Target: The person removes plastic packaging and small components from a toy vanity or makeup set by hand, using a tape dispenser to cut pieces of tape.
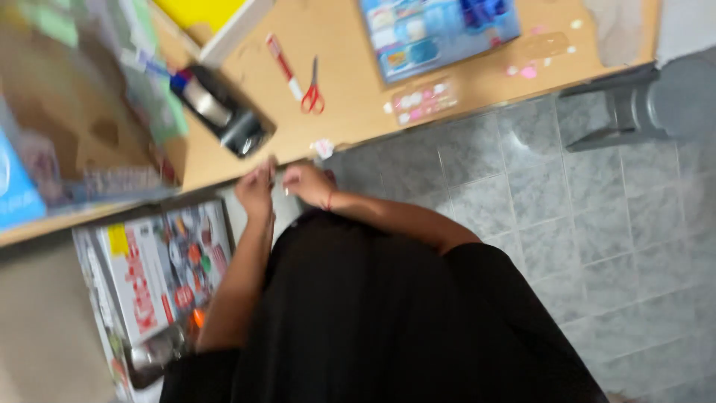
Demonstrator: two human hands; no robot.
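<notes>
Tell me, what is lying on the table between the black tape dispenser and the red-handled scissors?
In the head view, a red and white marker pen lies between the tape dispenser and the scissors, on the wooden table.

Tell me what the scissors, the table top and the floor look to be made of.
Scissors: red handles that look like plastic, with greyish blades, probably metal; blur hides the finish.
Table top: light tan with a smooth, matt face, likely wood or a wood-look laminate; no grain is clear.
Floor: grey mottled squares with thin joint lines, so tile, stone-look, slightly glossy.
</notes>
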